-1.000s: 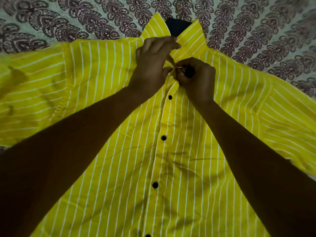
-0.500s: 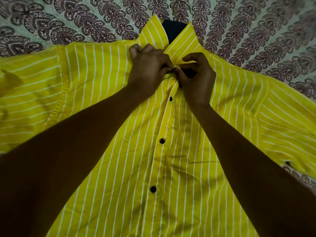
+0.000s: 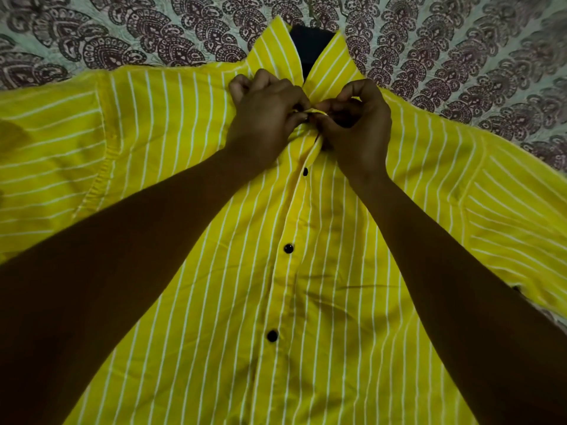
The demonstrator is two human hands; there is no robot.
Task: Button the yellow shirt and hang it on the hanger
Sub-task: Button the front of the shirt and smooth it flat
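Yellow shirt (image 3: 322, 302) lies front-up, spread flat on the patterned bedspread (image 3: 122, 32). Its collar (image 3: 276, 47) points toward the far edge and the sleeves run out to the left and right edges. The flat lay is judged deliberate, since it keeps the two front edges lined up so each button meets its hole.

Three black buttons (image 3: 288, 248) below the hands sit fastened along the placket (image 3: 291, 210).

Left hand (image 3: 264, 124) and right hand (image 3: 362, 130) meet just under the collar. The fingers (image 3: 352, 87) of both are curled, pinching the fabric at the top of the placket from either side. One side presumably steadies the hole and the other feeds the button; cannot tell which. The button itself is hidden between them, so cannot tell whether it is through.

Judged step: topmost button, the last of the row in view.

Dark shape (image 3: 310, 47) in the neck opening could be the hanger or lining; cannot tell. Hanging not yet done.

Risk: fabric bunches at the collar and the hole slips off.
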